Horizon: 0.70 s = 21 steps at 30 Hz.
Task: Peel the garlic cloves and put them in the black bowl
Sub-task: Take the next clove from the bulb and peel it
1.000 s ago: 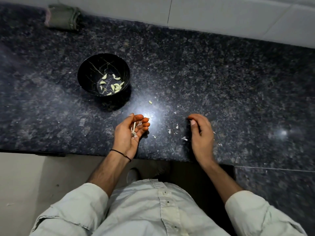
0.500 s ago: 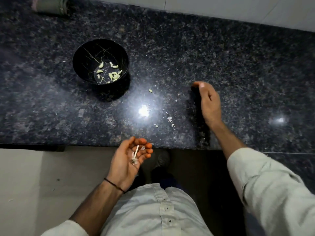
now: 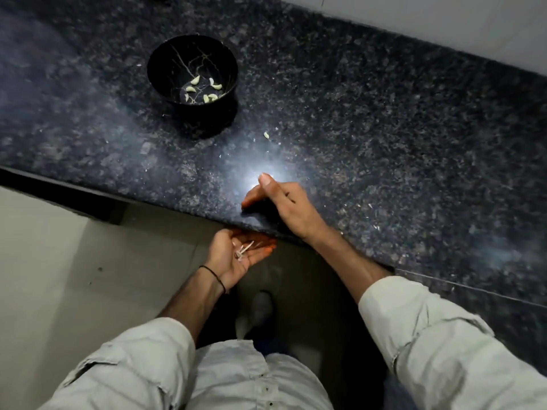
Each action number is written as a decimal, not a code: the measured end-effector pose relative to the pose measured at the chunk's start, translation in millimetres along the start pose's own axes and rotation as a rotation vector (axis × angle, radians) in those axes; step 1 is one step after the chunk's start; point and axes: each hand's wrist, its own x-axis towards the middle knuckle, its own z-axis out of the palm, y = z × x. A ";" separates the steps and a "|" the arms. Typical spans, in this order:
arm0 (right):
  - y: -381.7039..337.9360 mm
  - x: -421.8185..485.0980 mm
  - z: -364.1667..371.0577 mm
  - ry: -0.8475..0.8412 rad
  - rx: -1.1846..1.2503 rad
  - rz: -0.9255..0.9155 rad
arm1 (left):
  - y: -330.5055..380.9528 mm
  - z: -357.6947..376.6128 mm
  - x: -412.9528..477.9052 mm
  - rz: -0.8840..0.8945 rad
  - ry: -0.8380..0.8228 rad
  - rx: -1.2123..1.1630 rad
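The black bowl [image 3: 165,63] with peeled cloves [image 3: 194,80] sits well beyond the fingers. The left hand [image 3: 236,253] is palm up and loosely spread below the counter [image 3: 384,113] edge, cradling papery skins [image 3: 244,250]. A lone clove [image 3: 266,135] lies past the right hand [image 3: 279,199], whose straight fingers touch the counter.

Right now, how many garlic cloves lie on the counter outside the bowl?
1: a clove on the counter right of the black bowl. The right hand may hide others.

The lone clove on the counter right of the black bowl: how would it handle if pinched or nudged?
The garlic clove looks tiny, so probably very light. Its curved shape on the glossy granite counter suggests it may skid or rock when nudged.
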 end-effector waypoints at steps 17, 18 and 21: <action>40.8 -47.6 -60.5 0.786 0.127 -0.048 | -12.1 10.7 -3.2 0.023 -0.058 -0.027; 35.5 -41.5 -41.8 0.709 0.195 -0.048 | -12.7 10.9 -2.3 0.024 -0.054 -0.031; 22.6 -23.5 13.9 0.458 0.259 -0.048 | -12.6 10.8 -1.1 0.039 -0.045 -0.028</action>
